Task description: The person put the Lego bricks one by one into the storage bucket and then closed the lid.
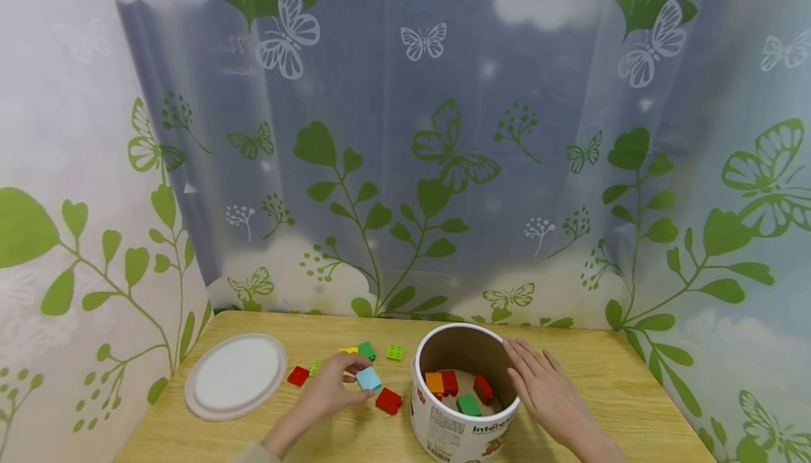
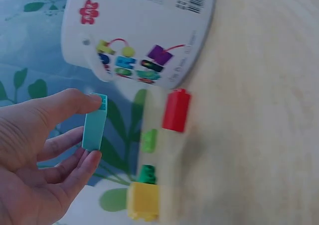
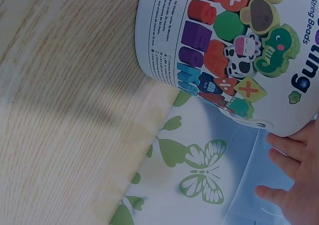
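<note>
In the head view my left hand (image 1: 332, 384) pinches a light blue building brick (image 1: 369, 378) between thumb and fingertips, raised above the table left of the bucket. The left wrist view shows that brick (image 2: 94, 123) edge-on, the thumb at one end and fingertips at the other. My right hand (image 1: 550, 392) rests with extended fingers against the right rim of a white round bucket (image 1: 465, 419). Inside the bucket lie an orange brick (image 1: 434, 383), red bricks (image 1: 483, 390) and a green brick (image 1: 468, 404). Close to the left hand is a loose red brick (image 1: 388, 401).
A round whitish lid (image 1: 237, 376) lies at the table's left. Behind the left hand are a lime brick (image 1: 395, 352), a dark green brick (image 1: 366, 351), a partly hidden yellow brick (image 1: 348, 351) and another red brick (image 1: 298, 376). A patterned curtain (image 1: 405, 238) stands behind the table.
</note>
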The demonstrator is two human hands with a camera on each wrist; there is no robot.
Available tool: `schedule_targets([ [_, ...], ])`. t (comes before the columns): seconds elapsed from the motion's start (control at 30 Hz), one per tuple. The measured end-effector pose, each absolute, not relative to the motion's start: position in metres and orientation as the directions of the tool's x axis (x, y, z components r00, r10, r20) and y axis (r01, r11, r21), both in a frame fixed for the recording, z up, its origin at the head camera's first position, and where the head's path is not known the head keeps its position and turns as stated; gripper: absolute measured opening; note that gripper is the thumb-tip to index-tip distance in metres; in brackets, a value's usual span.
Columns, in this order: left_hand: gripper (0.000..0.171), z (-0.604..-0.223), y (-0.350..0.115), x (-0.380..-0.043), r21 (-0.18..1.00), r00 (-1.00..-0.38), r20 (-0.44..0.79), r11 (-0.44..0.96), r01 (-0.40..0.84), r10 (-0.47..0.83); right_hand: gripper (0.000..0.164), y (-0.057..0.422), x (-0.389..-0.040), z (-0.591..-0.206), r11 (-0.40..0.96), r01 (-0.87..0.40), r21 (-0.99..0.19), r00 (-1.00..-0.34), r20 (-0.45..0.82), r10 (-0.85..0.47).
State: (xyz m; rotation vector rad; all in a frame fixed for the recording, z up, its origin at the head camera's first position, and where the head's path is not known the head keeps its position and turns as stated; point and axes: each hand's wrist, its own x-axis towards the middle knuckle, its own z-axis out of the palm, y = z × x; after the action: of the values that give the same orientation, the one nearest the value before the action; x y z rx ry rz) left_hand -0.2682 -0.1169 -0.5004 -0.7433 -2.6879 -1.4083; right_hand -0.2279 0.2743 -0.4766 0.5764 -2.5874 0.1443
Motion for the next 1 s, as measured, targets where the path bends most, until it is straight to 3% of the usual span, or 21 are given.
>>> schedule_targets([
  [0.2,0.039,-0.48,-0.114,-0.271,0.71,-0.87,0.299,0.517,0.477,0.392,0.047,0.275,-0.229,-0.478,0.906,-0.424,0.015,-0.787,0.489,-0.376],
  [0.57,0.041,-0.459,-0.102,-0.279,0.675,-0.857,0.319,0.538,0.505,0.404,0.048,0.274,-0.227,-0.475,0.909,-0.418,0.001,-0.806,0.46,-0.371],
  [1.0,0.041,-0.435,-0.061,-0.284,0.674,-0.806,0.384,0.46,0.578,0.451,0.048,0.273,-0.227,-0.475,0.909,-0.417,0.008,-0.799,0.473,-0.371],
])
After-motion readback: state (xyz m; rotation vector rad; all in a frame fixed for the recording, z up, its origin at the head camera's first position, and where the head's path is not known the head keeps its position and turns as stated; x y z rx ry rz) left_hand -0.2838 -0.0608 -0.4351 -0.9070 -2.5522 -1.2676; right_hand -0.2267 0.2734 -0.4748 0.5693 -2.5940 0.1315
